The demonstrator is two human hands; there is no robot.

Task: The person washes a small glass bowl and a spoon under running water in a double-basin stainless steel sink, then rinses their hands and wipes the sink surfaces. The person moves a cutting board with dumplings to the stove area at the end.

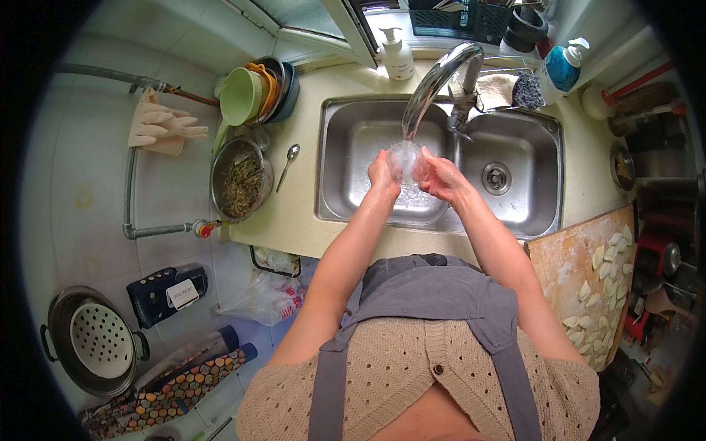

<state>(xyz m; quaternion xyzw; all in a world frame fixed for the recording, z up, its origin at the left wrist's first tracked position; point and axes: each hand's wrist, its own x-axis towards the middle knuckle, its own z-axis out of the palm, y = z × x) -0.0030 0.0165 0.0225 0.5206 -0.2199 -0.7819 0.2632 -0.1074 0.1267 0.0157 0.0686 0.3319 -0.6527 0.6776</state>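
Between my two hands is a small clear bowl [407, 164], held by its sides under running water. My left hand [383, 172] grips its left side, and my right hand [441, 175] has its right side. The chrome faucet [422, 91] arches over the left basin and its stream falls into the bowl. Below, the left basin of the stainless steel sink [353, 160] has water splashing on its floor. A second basin [513, 143] with a drain strainer [497, 178] lies to the right of my right hand.
Left of the sink are a spoon [288, 167], a metal bowl of chopped filling [241, 179] and stacked colanders [242, 96]. Pump bottles [396, 55] [562, 69] stand behind. A floured wooden board [562, 281] holding several dumplings [605, 270] sits at the right. Rubber gloves [160, 124] hang on the left.
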